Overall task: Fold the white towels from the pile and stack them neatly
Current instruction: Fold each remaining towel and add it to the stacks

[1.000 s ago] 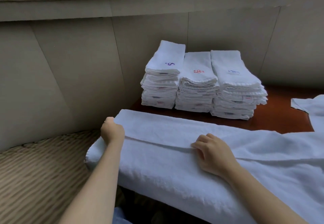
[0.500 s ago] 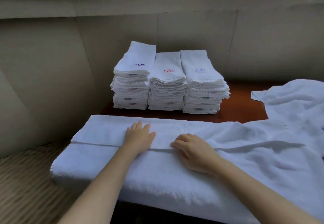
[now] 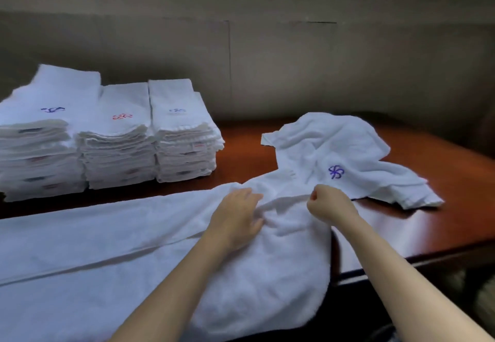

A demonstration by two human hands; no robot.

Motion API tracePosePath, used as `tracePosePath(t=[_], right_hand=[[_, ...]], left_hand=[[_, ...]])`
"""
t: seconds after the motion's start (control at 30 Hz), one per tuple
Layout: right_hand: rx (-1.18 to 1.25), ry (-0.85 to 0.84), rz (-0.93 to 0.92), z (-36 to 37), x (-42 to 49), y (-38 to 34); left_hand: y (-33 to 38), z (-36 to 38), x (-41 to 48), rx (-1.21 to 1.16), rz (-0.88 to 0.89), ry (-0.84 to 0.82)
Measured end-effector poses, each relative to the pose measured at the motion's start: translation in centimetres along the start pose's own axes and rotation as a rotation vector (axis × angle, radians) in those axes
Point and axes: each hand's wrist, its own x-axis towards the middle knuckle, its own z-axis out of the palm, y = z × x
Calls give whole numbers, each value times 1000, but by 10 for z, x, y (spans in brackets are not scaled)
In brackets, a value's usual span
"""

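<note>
Three stacks of folded towels (image 3: 112,138) sit at the desk's (image 3: 442,194) far left. Our left hand (image 3: 237,218) presses flat on the long towel (image 3: 107,248); our right hand (image 3: 328,203) pinches its bunched end.

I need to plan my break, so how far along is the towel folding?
Done: three stacks of folded towels stand side by side at the back left of the table. In hand: a long towel lies stretched along the front edge; the left hand rests on it while the right hand pinches its bunched end. Left: finishing that one, plus a crumpled towel with a purple logo.
</note>
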Motion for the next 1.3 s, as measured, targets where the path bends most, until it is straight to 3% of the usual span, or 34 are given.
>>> tracePosePath(t=[0.13, 0.33, 0.4, 0.5, 0.57, 0.63, 0.7, 0.77, 0.87, 1.0, 1.13, 1.23, 1.3], right_hand=[[237, -91, 46, -8, 17, 26], [377, -330, 129, -10, 26, 17], [615, -367, 129, -15, 28, 15], [916, -303, 134, -32, 30, 18], [819, -230, 122, -43, 30, 27], [446, -150, 128, -49, 28, 41], [94, -116, 208, -48, 24, 54], [-17, -88, 241, -43, 24, 61], [163, -140, 196, -33, 32, 57], [298, -196, 193, -15, 34, 46], [351, -216, 215, -14, 40, 42], [159, -201, 185, -22, 42, 42], [29, -180, 195, -27, 38, 38]], left_hand=[[21, 16, 22, 82, 3, 121], [44, 20, 51, 211, -102, 176], [48, 20, 60, 200, -126, 161], [54, 12, 66, -25, -220, 356], [58, 3, 65, -226, -216, 547], [58, 0, 60, -251, -42, 629], [61, 5, 48, -154, 128, 449], [63, 13, 34, -21, 206, 131], [62, 16, 28, -15, 247, 3], [56, -4, 28, -83, 131, -98], [17, -23, 17, 67, -195, -47], [-23, -35, 1, 282, -512, -272], [-45, -37, -14, 259, -683, -443]])
